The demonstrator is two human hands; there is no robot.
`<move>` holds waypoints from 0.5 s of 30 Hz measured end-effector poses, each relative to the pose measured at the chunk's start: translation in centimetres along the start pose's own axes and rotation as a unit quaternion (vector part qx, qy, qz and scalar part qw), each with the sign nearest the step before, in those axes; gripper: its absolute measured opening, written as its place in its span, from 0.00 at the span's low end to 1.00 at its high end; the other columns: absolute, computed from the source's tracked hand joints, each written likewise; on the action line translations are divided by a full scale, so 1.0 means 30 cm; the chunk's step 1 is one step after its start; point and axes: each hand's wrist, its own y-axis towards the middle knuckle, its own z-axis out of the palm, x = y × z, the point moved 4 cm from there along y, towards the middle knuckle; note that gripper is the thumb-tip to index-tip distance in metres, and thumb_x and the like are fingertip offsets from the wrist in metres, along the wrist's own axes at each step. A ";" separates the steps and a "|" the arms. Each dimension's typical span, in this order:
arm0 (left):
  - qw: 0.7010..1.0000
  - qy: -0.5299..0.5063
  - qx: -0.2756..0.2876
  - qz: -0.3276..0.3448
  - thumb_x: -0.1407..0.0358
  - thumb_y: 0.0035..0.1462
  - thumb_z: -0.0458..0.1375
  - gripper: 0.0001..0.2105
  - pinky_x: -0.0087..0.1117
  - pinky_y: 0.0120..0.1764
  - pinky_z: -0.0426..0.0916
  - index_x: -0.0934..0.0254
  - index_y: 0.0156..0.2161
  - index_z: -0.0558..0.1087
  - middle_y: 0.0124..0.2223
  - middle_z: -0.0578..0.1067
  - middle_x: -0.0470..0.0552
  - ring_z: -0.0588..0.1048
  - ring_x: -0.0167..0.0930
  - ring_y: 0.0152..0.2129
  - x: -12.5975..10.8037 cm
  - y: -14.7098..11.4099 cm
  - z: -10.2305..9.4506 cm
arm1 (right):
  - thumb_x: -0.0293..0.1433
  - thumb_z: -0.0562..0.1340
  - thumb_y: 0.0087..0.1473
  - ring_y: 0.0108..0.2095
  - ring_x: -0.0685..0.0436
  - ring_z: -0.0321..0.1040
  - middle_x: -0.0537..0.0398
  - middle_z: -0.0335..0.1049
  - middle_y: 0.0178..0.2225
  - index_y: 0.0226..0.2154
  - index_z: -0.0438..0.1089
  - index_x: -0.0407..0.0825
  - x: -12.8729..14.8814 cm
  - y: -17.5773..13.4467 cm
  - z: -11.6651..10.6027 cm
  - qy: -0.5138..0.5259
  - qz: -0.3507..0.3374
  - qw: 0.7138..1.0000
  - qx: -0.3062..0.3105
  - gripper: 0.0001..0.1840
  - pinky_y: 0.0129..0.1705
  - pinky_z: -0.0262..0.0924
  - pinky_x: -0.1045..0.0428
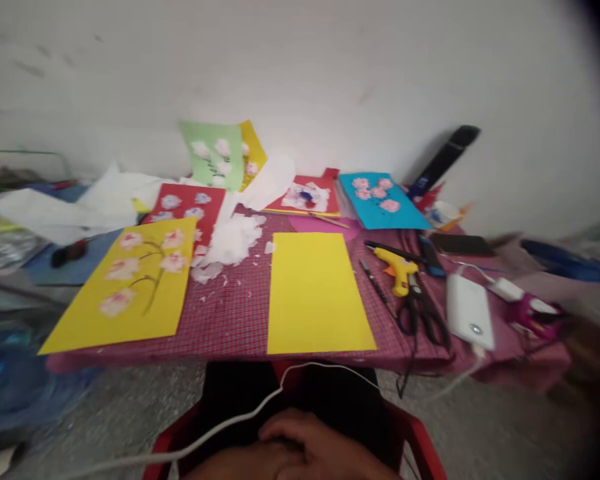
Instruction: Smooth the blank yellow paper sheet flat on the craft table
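Both my hands lie together in my lap at the bottom of the view, well short of the low table. My right hand (325, 443) rests on top with its fingers curled together, pointing left. It covers most of my left hand (235, 467), whose fingers are hidden. Neither hand holds anything that I can see. A white cable (260, 407) runs across my lap just above the hands. Nearest to them on the table is a blank yellow sheet (315, 293) on the red checked cloth (230, 320).
A yellow sheet with pink paper flowers (130, 287) lies at left, torn white tissue (233, 243) in the middle. A yellow glue gun (397, 270), black scissors (423, 310) and a white power bank (470, 313) lie at right. More flower sheets stand against the wall.
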 end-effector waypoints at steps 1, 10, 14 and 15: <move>1.000 -0.001 0.003 -0.010 0.53 0.67 0.52 0.20 0.37 0.54 0.73 0.60 0.54 0.78 0.51 0.81 0.52 0.78 0.40 0.49 0.011 0.012 -0.012 | 0.50 0.69 0.55 0.57 0.37 0.70 0.50 0.74 0.58 0.60 0.73 0.57 -0.020 0.004 -0.004 -0.014 0.003 1.000 -0.004 0.33 0.60 0.63 0.46; 0.999 -0.003 0.023 -0.047 0.46 0.63 0.55 0.28 0.48 0.64 0.64 0.56 0.63 0.73 0.62 0.75 0.54 0.71 0.45 0.60 0.180 0.101 -0.072 | 0.54 0.62 0.60 0.54 0.36 0.74 0.45 0.77 0.55 0.62 0.72 0.50 -0.229 0.039 -0.035 -0.093 0.033 0.993 -0.062 0.36 0.57 0.65 0.48; 0.999 0.016 0.000 -0.032 0.46 0.63 0.55 0.27 0.48 0.64 0.63 0.58 0.62 0.74 0.62 0.75 0.56 0.71 0.45 0.59 0.239 0.114 -0.067 | 0.56 0.63 0.58 0.50 0.38 0.76 0.48 0.78 0.53 0.60 0.73 0.50 -0.257 0.043 -0.047 -0.101 0.075 0.988 -0.084 0.37 0.49 0.67 0.52; 0.999 0.024 -0.002 -0.035 0.48 0.63 0.55 0.26 0.47 0.63 0.63 0.58 0.60 0.74 0.61 0.75 0.56 0.71 0.44 0.58 0.254 0.121 -0.067 | 0.56 0.64 0.57 0.48 0.39 0.77 0.48 0.79 0.51 0.59 0.73 0.50 -0.268 0.046 -0.053 -0.115 0.091 0.985 -0.087 0.36 0.46 0.67 0.52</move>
